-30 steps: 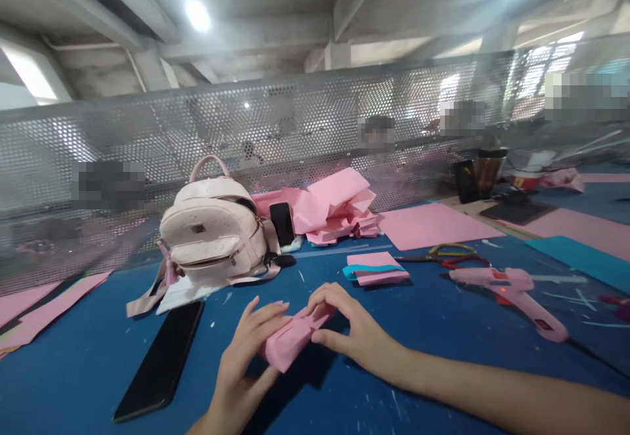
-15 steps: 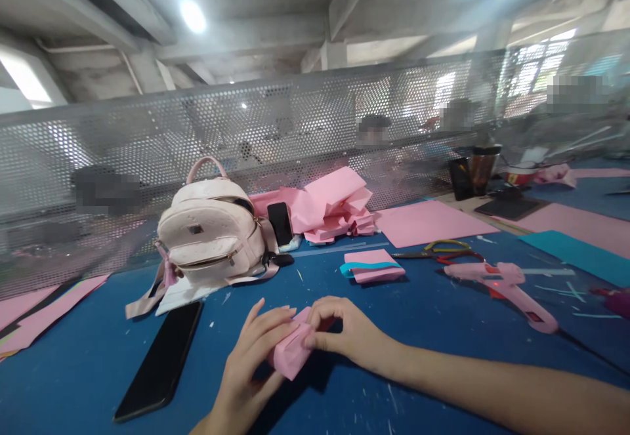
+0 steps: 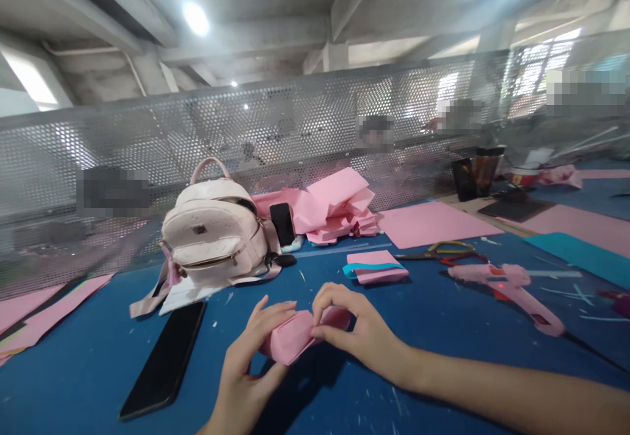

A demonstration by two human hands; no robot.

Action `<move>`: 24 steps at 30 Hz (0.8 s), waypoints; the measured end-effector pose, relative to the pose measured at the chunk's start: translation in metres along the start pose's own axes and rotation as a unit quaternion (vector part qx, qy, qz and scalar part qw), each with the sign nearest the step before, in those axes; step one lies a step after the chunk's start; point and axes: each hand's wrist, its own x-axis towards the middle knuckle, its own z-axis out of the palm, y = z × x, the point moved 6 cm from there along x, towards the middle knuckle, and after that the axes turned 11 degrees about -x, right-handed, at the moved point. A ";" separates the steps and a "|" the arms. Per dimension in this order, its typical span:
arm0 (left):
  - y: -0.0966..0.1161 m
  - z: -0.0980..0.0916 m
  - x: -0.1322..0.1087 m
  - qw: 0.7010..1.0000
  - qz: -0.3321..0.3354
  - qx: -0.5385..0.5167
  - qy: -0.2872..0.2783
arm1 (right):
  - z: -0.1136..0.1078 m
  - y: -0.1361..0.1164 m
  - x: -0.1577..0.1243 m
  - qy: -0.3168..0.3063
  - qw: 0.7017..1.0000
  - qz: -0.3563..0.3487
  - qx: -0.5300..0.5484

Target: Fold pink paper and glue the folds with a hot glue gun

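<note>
A small folded pink paper piece [image 3: 290,338] is held above the blue table, low in the middle of the head view. My left hand [image 3: 256,350] grips its left side, fingers along the top and thumb below. My right hand [image 3: 347,323] pinches the paper's right part between thumb and forefinger, and some pink shows behind those fingers. Just beyond the hands lies a folded pink paper pouch [image 3: 377,274] with a blue strip [image 3: 378,266] across it. A pink hot glue gun [image 3: 509,287] with a red light rests to the right.
A black phone [image 3: 165,359] lies left of my hands. Behind stand a pale pink backpack [image 3: 211,225], crumpled pink paper [image 3: 335,202] and a perforated metal screen [image 3: 295,126]. Scissors [image 3: 436,251], a pink sheet [image 3: 438,222] and a blue sheet [image 3: 581,254] lie to the right.
The pink paper has turned, and more of it now shows behind my right hand's fingers. My right hand has shifted slightly up and right, still pinching.
</note>
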 end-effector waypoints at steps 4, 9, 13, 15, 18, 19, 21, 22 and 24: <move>0.010 0.000 0.000 1.000 0.000 -0.024 0.019 | -0.001 -0.012 -0.003 -0.005 1.000 -0.012 -0.007; 0.012 -0.002 0.001 0.999 0.004 -0.028 0.022 | 0.002 -0.011 -0.006 -0.036 0.997 0.037 0.052; 0.010 -0.004 0.001 0.999 0.007 -0.028 0.024 | -0.002 -0.018 -0.004 -0.024 1.000 -0.013 0.008; 0.010 -0.006 0.001 0.999 0.007 -0.028 0.028 | -0.003 -0.022 -0.003 -0.016 0.999 -0.041 -0.018; 0.011 -0.007 0.002 0.999 -0.001 -0.031 0.037 | -0.005 -0.026 -0.003 0.000 0.998 -0.063 -0.031; 0.012 -0.008 0.003 0.999 -0.006 -0.034 0.040 | -0.006 -0.027 -0.003 0.006 0.997 -0.069 -0.034; 0.012 -0.007 0.002 0.998 -0.017 -0.039 0.042 | -0.008 -0.029 -0.003 0.017 0.996 -0.080 -0.041; 0.012 -0.005 0.002 0.998 -0.023 -0.041 0.039 | -0.008 -0.030 -0.003 0.021 0.995 -0.084 -0.046; 0.012 -0.003 0.000 0.998 -0.033 -0.046 0.039 | -0.010 -0.032 -0.003 0.028 0.994 -0.095 -0.055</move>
